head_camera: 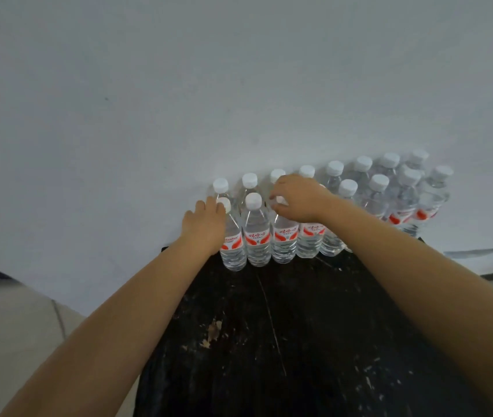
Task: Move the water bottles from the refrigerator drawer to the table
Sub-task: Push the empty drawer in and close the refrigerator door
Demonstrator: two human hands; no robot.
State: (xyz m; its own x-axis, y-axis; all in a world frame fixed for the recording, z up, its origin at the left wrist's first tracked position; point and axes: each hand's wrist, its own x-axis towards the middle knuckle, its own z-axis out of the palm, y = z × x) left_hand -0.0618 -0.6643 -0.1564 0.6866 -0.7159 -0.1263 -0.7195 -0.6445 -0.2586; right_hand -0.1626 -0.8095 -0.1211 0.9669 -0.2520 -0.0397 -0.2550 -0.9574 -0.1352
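many water bottles (258, 233) stand in two rows at the back of the black table (299, 341), by the wall (179, 85). the left hand (204, 224) holds the neck of the end bottle (232, 236). the right hand (298, 198) curls over the top of another bottle (284, 239) in the front row.

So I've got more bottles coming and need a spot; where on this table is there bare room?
The black table is bare across its whole near part, in front of the front row of bottles and between the two forearms. The far edge by the wall is crowded: two rows of bottles, with the left hand and right hand on them.
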